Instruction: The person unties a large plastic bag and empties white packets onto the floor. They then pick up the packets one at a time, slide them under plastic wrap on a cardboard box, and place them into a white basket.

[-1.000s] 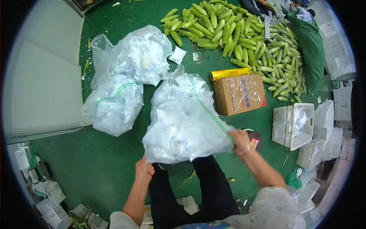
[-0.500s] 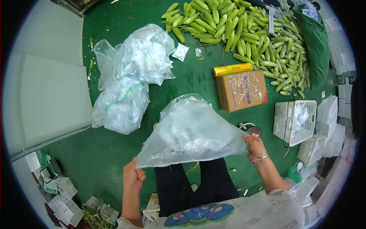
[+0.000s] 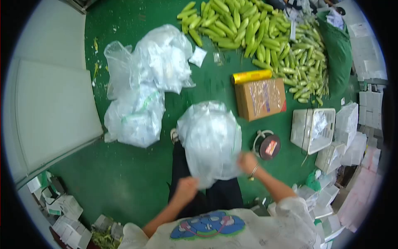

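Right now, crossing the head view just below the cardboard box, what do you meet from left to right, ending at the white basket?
White panel → left plastic bag → central plastic bag → dark round object → white basket.

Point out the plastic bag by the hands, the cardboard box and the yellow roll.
Plastic bag (image 3: 210, 139): head view, middle of its bulge.
Cardboard box (image 3: 263, 98): head view, its tape-covered face.
Yellow roll (image 3: 251, 76): head view, middle of its length.
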A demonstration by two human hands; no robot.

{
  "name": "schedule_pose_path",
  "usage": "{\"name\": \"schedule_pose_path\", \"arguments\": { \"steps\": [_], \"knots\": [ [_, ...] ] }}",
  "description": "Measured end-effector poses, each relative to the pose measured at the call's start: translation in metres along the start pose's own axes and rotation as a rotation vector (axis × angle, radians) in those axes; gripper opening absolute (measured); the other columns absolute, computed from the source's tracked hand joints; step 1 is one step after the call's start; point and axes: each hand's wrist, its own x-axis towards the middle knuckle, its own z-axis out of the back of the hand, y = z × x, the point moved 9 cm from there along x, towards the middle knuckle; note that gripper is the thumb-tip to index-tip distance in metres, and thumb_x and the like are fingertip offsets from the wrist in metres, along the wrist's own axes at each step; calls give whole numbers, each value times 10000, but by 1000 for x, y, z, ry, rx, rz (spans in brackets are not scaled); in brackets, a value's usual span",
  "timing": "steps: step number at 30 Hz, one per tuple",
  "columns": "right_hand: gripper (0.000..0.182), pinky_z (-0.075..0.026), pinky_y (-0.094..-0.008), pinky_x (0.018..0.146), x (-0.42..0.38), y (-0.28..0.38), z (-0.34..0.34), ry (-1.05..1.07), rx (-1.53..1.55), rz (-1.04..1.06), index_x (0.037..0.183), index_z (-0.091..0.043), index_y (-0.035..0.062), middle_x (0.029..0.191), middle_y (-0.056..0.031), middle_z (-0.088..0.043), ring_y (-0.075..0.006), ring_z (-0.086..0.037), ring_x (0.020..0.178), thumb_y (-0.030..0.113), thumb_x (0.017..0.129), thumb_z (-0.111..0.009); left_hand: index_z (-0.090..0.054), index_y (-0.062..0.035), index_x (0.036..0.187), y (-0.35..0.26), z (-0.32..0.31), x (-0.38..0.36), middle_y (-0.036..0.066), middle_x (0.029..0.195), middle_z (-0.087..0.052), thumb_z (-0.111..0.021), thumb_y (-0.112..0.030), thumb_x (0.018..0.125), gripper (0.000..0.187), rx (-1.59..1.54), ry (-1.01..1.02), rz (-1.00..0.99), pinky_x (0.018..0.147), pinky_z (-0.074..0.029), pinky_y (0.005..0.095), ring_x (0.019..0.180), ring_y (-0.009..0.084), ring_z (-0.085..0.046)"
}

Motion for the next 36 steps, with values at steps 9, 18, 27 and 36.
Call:
{"name": "schedule_pose_path", "arguments": {
  "steps": [9, 18, 27, 36],
  "knots": [
    [517, -446, -487, 881, -52, -98, 34, 69, -341, -177, 1116, -481, -44, 1178, -259, -529, -384, -543, 1060, 196, 715, -702, -517, 0, 648, 23, 4, 6, 67, 512, -467, -617, -267, 869, 361, 87, -46, 68, 528, -406, 371, 498, 207, -437],
    [1097, -251, -464, 1092, 72, -55, -26, 23, 37, -118, 1423, -170, -77, 1484, -288, -174, -398, -268, 1344, 434, 667, -778, -230, 112, 1391, 7, -2, 89, 351, 1350, -348, -702, -510, 736, 1019, 430, -211, 173, 993, -365, 513, 1233, 453, -405],
    [410, -468, -406, 661, 22, -133, -239, 644, 385, -542, 839, -650, -79, 793, -209, -635, -286, -604, 723, 314, 737, -591, -502, 70, 1254, 295, -112, 189, 296, 1245, -529, -647, -391, 768, 685, 530, 224, 664, 977, -420, 424, 1176, 373, -525],
    [212, -505, -431, 674, 1, -99, -138, 258, 593, -469, 823, -624, -36, 819, -257, -636, -349, -628, 719, 136, 797, -503, -674, 66, 828, 189, -69, 106, 192, 761, -661, -531, -76, 746, 217, -52, -218, 791, 623, -496, 400, 689, 283, -650]
  ]
}}
